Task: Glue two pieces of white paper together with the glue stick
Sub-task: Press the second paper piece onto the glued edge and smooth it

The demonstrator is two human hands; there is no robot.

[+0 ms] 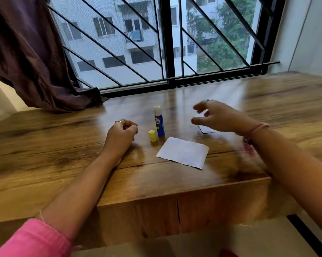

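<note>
Your right hand (218, 115) is the one nearer the next thing to take: it hovers with its fingers (198, 107) spread wide and holding nothing, directly over the far sheet of paper (206, 129). That sheet lies flat on the bench (63, 151), just under your palm and thumb, so only its near corner shows; most of it is hidden and the hand is blurred, so I cannot tell whether your fingertips touch it yet. From the fingers, the sheet lies straight down and slightly toward you — a short drop, judging by the overlap.

The second sheet (183, 152) lies nearer you and a little to the left, flat, white, rectangular, its long axis running from your left toward your right and turned slightly askew. It looks thin and a little creased, with nothing resting on it.

The glue stick (159, 121) stands upright between your two hands, blue body, white glue tip exposed. Its yellow cap (152, 135) stands just beside its base on the left, off the stick. Your left hand (122, 135) rests on the bench to the left of the cap, fingers curled loosely into the palm and gripping nothing — it is the nearer hand to the stick.

My reading: neither sheet has been joined yet, and the coming move is to pick up the far sheet.
</note>
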